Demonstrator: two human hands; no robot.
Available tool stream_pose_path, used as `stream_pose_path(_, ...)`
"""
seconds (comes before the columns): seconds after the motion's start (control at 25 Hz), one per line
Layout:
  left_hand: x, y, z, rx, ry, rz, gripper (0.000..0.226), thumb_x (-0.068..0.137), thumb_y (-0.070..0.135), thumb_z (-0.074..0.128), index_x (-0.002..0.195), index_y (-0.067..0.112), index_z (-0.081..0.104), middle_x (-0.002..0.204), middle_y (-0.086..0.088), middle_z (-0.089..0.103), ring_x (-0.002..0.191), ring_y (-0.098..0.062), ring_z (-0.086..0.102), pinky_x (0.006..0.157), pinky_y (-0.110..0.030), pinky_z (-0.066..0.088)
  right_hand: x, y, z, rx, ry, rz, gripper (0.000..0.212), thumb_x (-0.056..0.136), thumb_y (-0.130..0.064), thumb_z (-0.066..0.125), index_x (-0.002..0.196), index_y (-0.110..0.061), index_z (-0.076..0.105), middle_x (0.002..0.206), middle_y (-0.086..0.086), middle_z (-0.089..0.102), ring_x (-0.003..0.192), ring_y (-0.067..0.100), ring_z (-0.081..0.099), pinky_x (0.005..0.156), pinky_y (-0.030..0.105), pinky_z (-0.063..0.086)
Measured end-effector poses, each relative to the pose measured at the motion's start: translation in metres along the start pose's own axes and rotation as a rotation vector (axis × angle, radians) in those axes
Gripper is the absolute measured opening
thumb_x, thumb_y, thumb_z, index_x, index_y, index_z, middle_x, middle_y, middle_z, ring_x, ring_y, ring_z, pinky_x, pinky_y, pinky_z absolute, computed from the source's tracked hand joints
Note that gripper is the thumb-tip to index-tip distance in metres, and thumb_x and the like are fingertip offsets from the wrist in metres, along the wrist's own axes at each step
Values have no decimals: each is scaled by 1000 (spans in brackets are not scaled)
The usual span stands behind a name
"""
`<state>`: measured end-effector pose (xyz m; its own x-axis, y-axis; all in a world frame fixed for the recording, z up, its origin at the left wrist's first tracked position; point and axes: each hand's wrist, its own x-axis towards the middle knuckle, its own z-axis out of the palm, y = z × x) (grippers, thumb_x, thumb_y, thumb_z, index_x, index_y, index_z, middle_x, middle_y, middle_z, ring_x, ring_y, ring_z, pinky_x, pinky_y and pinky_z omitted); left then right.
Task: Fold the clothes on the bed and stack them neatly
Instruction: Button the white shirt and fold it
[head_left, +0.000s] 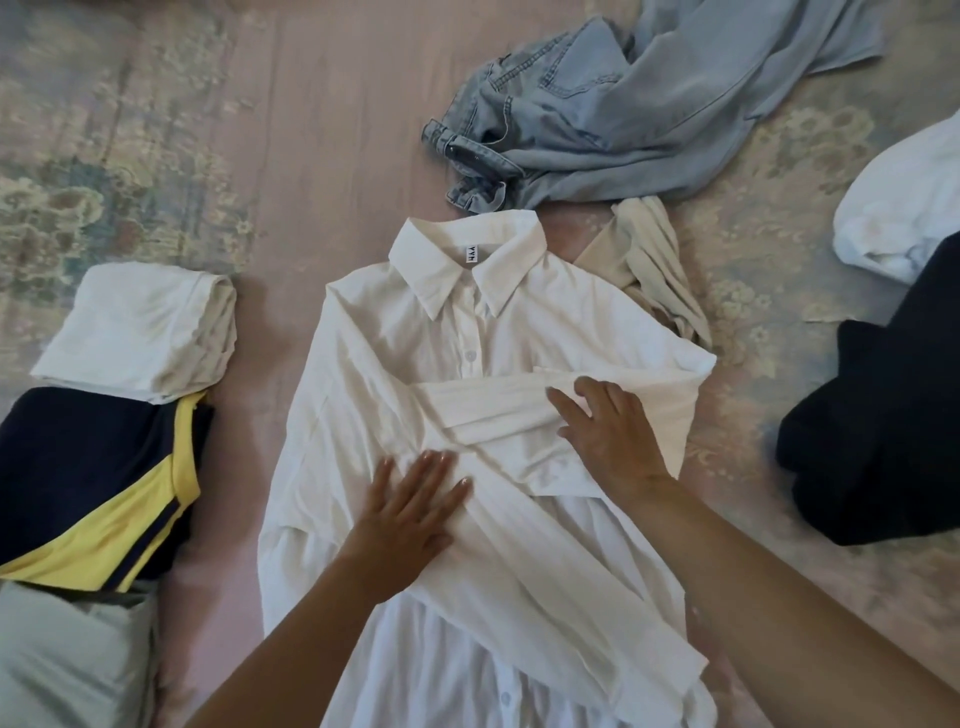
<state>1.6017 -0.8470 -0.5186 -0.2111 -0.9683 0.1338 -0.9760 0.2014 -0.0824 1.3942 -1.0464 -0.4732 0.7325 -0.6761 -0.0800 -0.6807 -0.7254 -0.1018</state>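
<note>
Head view, looking down on the bed (322, 130): white collared shirt (457, 332) laid face up in the middle, buttoned, collar at the far end, both sleeves crossed over the chest. Left hand (410, 512) flat on the crossed sleeves near the shirt's middle, fingers straight and spread, gripping nothing. Right hand (610, 434) likewise flat and spread, pressing the folded-in sleeve toward the shirt's right edge. Seemingly smoothing the sleeves down before the body gets folded.

Progress, judged from the layout: roughly midway. Already folded and lined up along the left side: a cream garment (140, 332) at the far end, a navy-and-yellow garment (98, 483) touching it, a pale grey-green garment (67, 660) nearest. Set side by side with edges overlapping, not yet stacked into one pile.

Left to do: shirt's lower half to bring up toward the collar; then the crumpled light-blue jeans (597, 119) beyond the collar, a beige garment (649, 260) partly tucked under the shirt's right shoulder, a white bundle (898, 208) at the right edge, and a dark navy garment (878, 441) just beside it. Whether those last two count as folded: cannot tell. Final stacking also outstanding.
</note>
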Motion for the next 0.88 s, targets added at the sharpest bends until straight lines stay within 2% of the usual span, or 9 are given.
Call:
stream_pose_path(0.08,1,0,2,-39,24,4,66,105,41,24,161,14,3,153,-17,43,140,-33,42,108,-58,35,13,-3,-1,-7,-2,-15,37,57,2,89,89,-7,73,106,15,64,85,34,61,71,40,53)
stream_pose_path(0.2,1,-1,2,-59,28,28,59,109,39,16,161,16,4,169,-15,3,155,-32,12,119,-57,15,15,16,-7,-5,4,-31,24,57,6,82,74,-5,70,97,14,62,83,32,58,69,40,49)
stream_pose_path(0.32,-2,-1,1,-48,-7,7,58,109,39,14,162,18,4,169,-13,-3,143,-35,34,106,-63,33,3,60,-20,-12,-33,96,13,67,9,73,76,1,71,96,20,60,90,38,56,74,46,46)
stream_pose_path(0.44,-3,2,2,-42,-22,-28,58,109,41,9,162,20,0,169,-12,-6,136,-33,38,100,-62,38,0,114,-33,-52,-116,350,8,83,2,70,88,6,74,106,28,59,104,46,52,86,55,43)
stream_pose_path(0.52,-2,1,0,-45,-49,-31,57,109,40,8,162,19,2,169,-14,2,135,-33,41,101,-62,37,2,142,-40,-52,-118,502,16,91,-4,65,101,5,74,113,31,58,111,48,49,91,56,40)
stream_pose_path(0.6,4,1,-4,-48,-48,-18,55,110,36,10,158,13,23,159,-19,34,128,-34,53,97,-59,44,3,143,-41,-37,-102,523,25,93,-3,63,116,2,71,121,31,57,116,48,48,96,56,39)
stream_pose_path(0.72,38,6,-21,-219,75,-123,46,111,29,23,119,5,62,120,-19,67,100,-32,69,84,-47,51,-2,98,-39,70,-71,263,39,89,1,69,128,-1,65,132,29,57,120,48,52,99,56,44)
stream_pose_path(0.8,80,12,-30,-421,90,-322,38,108,28,36,114,2,64,114,-18,67,100,-31,67,84,-44,53,-10,54,-31,134,-5,65,42,80,0,78,121,0,69,125,27,63,111,44,62,90,51,52)
stream_pose_path(0.88,124,16,-34,-795,-36,-711,37,104,25,52,129,-2,58,123,-19,61,114,-34,61,96,-43,50,-18,20,-20,187,28,0,44,73,-6,83,115,0,72,121,23,68,105,39,66,85,45,56)
